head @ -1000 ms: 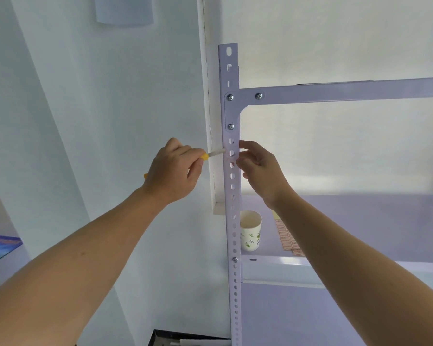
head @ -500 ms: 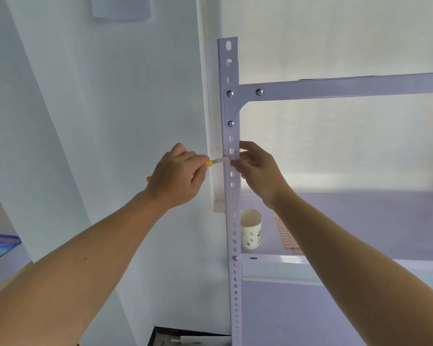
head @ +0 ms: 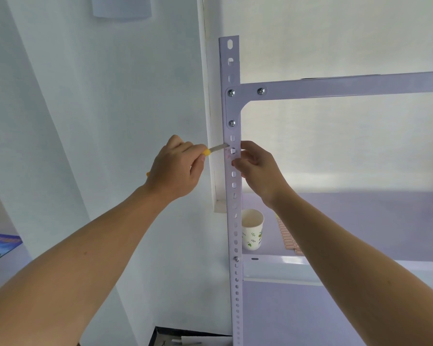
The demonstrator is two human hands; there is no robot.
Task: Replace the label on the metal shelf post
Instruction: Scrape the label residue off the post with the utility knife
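Observation:
A white perforated metal shelf post (head: 233, 221) runs up the middle of the view. My left hand (head: 176, 171) grips a yellow-handled knife (head: 216, 148) whose thin blade touches the post's left edge just below the lowest bracket bolt. Faint pinkish label residue (head: 228, 156) shows on the post beside the blade tip. My right hand (head: 256, 166) holds the post from the right, with thumb and fingertips pinching at its front face near the residue. Whether a label piece is between those fingertips is too small to tell.
A horizontal shelf beam (head: 348, 86) is bolted to the post above. On the shelf (head: 360, 216) below stand a paper cup (head: 252, 232) and a sheet of pink-edged labels (head: 286, 237). A white wall lies to the left and a dark box (head: 185, 339) sits below.
The knife blade has shifted a little upward along the post's left edge. My right hand stays against the post at nearly the same height.

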